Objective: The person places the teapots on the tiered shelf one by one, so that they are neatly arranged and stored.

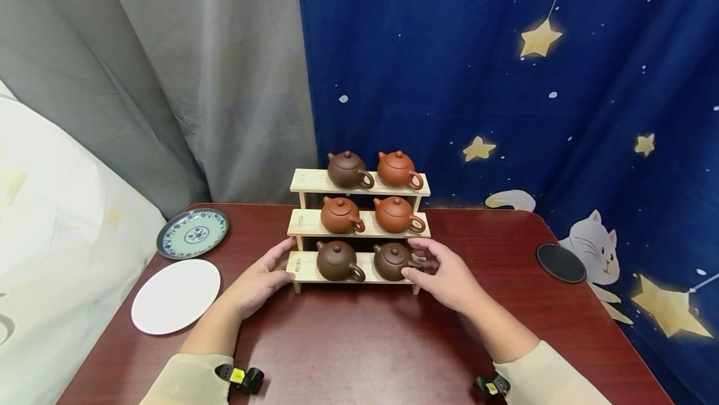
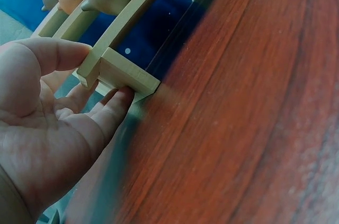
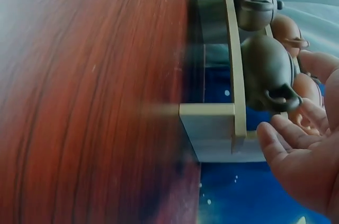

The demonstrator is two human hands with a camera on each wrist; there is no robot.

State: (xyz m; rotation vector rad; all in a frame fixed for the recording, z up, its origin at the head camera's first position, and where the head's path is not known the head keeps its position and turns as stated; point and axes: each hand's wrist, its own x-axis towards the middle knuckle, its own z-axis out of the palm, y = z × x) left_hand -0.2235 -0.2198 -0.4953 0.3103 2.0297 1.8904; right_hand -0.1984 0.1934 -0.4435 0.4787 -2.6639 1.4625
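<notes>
A three-tier wooden display stand holds two small teapots per tier. The bottom tier carries a dark brown teapot on the left and another dark brown teapot on the right. My left hand is at the stand's lower left end; in the left wrist view its thumb lies on the board's end and its fingertips on the leg below. My right hand is at the lower right end, its fingers spread and loosely bent around the right teapot's handle, with nothing held.
Above stand reddish-brown teapots on the middle tier, and a dark teapot beside a reddish one on top. A white plate and a blue-patterned plate lie at left. A black round coaster sits at the right edge.
</notes>
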